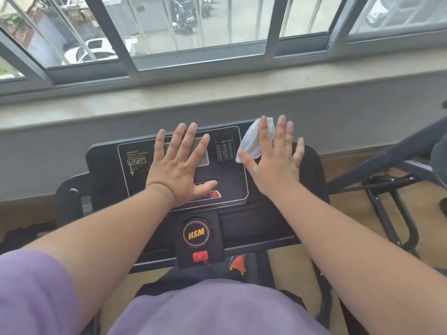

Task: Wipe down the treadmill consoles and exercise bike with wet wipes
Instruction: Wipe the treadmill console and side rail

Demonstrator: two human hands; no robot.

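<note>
Facing a grey window sill (217, 97) and barred sliding windows (193, 32), the black treadmill console (229, 170) sits close under the sill; wooden floor (350, 213) shows at right, where a dark exercise-machine frame (387, 189) stands near the console's right edge; left hand (180, 170) lies flat, fingers spread wide, over the grey display (204, 153); right hand (273, 160), fingers straight and spread, presses a white wet wipe (251, 141) onto the console's upper right.
</note>
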